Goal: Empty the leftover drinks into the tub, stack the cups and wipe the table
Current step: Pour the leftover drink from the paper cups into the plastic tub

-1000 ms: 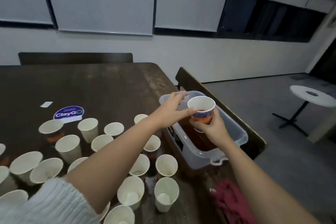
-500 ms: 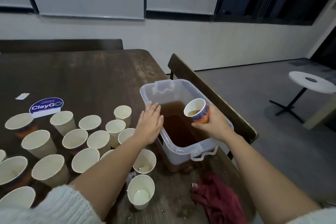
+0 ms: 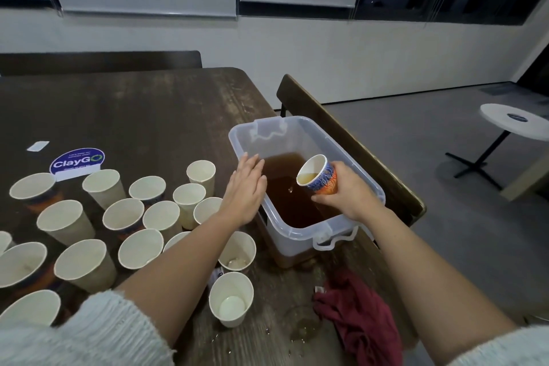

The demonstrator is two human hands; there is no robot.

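I have a patterned cup tipped over the tub of brown drink.

My right hand (image 3: 349,192) wraps around the blue-and-orange patterned paper cup (image 3: 318,174), tilted mouth-left above the clear plastic tub (image 3: 300,236); pale liquid pools at its lower lip. My left hand (image 3: 246,190) lies flat with fingers loose on the tub's left rim, holding nothing. White paper cups (image 3: 124,217) crowd the dark wooden table (image 3: 133,116) to the left, and a crumpled dark red cloth (image 3: 362,310) lies just in front of the tub.

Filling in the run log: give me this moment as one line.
right hand: tilts cup over tub | left hand: flat on tub rim | cloth: unused
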